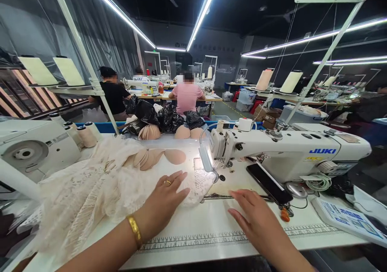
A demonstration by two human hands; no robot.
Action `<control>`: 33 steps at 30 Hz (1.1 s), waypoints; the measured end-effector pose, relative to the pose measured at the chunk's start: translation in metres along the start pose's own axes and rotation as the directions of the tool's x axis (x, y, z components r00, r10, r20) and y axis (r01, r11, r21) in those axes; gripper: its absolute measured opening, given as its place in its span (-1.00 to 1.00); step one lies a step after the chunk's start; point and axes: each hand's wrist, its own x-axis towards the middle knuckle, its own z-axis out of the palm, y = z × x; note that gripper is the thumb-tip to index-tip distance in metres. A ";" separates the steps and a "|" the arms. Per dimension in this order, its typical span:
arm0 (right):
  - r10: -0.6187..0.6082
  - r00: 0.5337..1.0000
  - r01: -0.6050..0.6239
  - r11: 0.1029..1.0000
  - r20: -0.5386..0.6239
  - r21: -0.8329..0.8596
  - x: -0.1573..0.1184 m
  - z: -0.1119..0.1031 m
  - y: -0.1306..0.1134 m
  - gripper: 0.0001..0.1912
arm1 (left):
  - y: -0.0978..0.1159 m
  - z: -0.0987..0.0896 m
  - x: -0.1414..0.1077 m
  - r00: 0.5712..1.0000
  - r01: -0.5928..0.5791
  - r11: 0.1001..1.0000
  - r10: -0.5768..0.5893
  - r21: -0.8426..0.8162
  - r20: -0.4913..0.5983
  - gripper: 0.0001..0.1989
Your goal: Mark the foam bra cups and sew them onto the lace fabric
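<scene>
My left hand (165,201), with a gold bangle and a ring, rests on cream lace fabric (99,183) with its fingers apart. The edge of that lace (201,183) reaches up to the needle area of a white sewing machine (281,147), under a bright lamp. My right hand (252,213) is over the front of the table, right of the lace, fingers spread and nothing in them. Beige foam cups (175,156) lie on the table beyond my left hand, several of them overlapping.
A black phone (269,183) lies on the machine bed, with a ruler strip (211,239) along the table's front edge. Thread cones (87,134) stand left. Further back are more foam cups (149,132), black bags (169,118) and people at other machines.
</scene>
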 end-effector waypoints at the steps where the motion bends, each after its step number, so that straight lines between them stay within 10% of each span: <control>1: 0.012 0.999 -0.018 0.989 0.044 0.145 0.004 0.000 -0.013 -0.71 | 0.008 0.005 0.008 0.999 -0.037 0.999 0.038 -0.028 0.014 -0.55; 7: 0.068 0.968 -0.212 0.736 0.241 0.643 0.021 0.011 -0.082 -0.23 | 0.046 -0.021 0.014 0.994 -0.030 0.828 0.082 -0.559 0.068 -0.75; 13: 0.330 0.859 -0.455 0.139 0.392 0.880 0.032 0.019 -0.089 -0.68 | 0.045 -0.021 -0.005 0.882 0.410 0.027 -0.267 -0.912 0.389 -0.55; 15: 0.271 0.840 -0.497 0.037 0.470 0.867 0.029 0.019 -0.082 -0.66 | 0.039 -0.016 -0.009 0.833 0.451 -0.100 -0.310 -0.887 0.459 -0.54; 19: 0.073 0.846 -0.534 0.095 0.529 0.840 0.029 0.017 -0.069 -0.56 | 0.034 -0.017 -0.009 0.836 0.476 0.038 -0.331 -0.879 0.438 -0.53; 24: 0.146 0.866 -0.499 0.272 0.478 0.823 0.046 0.020 -0.067 -0.53 | 0.040 -0.027 0.001 0.870 0.485 0.300 -0.261 -0.822 0.418 -0.50; 30: 0.126 0.984 -0.173 0.560 0.123 0.810 0.052 0.011 -0.081 -0.83 | 0.038 -0.025 0.001 0.813 0.575 0.276 -0.299 -0.771 0.499 -0.39; 33: 0.084 0.983 -0.185 0.464 0.165 0.866 0.049 0.008 -0.080 -0.78 | 0.026 -0.029 0.007 0.766 0.642 0.378 -0.349 -0.667 0.540 -0.37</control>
